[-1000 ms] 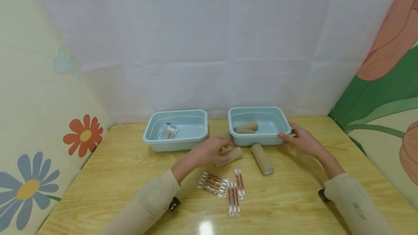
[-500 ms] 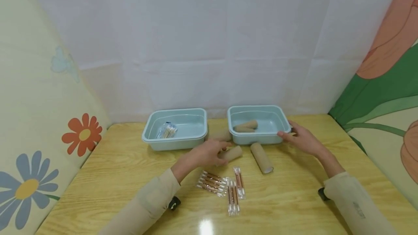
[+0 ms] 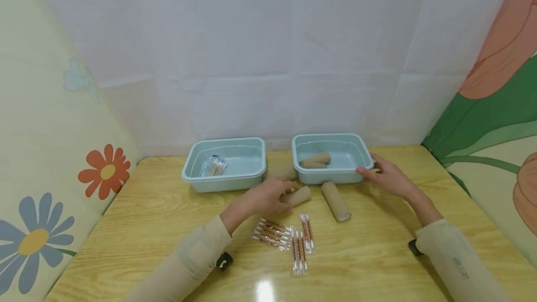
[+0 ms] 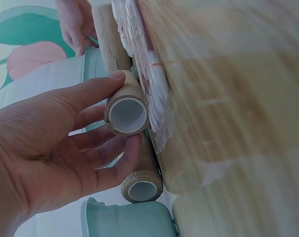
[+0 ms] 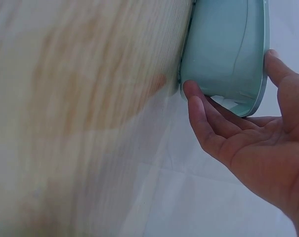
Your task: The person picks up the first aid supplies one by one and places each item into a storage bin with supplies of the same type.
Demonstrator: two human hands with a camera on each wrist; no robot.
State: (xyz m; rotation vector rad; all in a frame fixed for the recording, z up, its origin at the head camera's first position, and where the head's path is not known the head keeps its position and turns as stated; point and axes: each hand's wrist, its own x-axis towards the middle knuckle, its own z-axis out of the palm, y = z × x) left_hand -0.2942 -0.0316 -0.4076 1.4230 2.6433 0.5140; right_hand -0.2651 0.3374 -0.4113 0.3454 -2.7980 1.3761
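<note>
My left hand (image 3: 265,197) grips a tan ribbed bandage roll (image 4: 131,89) low over the table, with the thumb on top and the fingers curled beneath; its pale round end faces the left wrist camera. My right hand (image 3: 391,178) holds the right end of a light blue bin (image 3: 331,177), the thumb at its rim and the fingers on its side and underside. Inside that bin lie tan rolls (image 3: 317,158). Another roll (image 3: 336,202) rests on the table in front of it. One more roll (image 3: 284,172) sits between the two bins, partly behind my left hand.
A second light blue bin (image 3: 226,184) stands at the left, holding a clear pack of white-tipped swabs (image 3: 216,167). Nearer me lie clear packs of brown swabs (image 3: 271,234). White cloth (image 3: 235,59) hangs behind the wooden table (image 3: 361,264).
My left thumb and fingers have closed around the roll they were reaching over. The right hand stays at the bin. The head view has shifted slightly.
</note>
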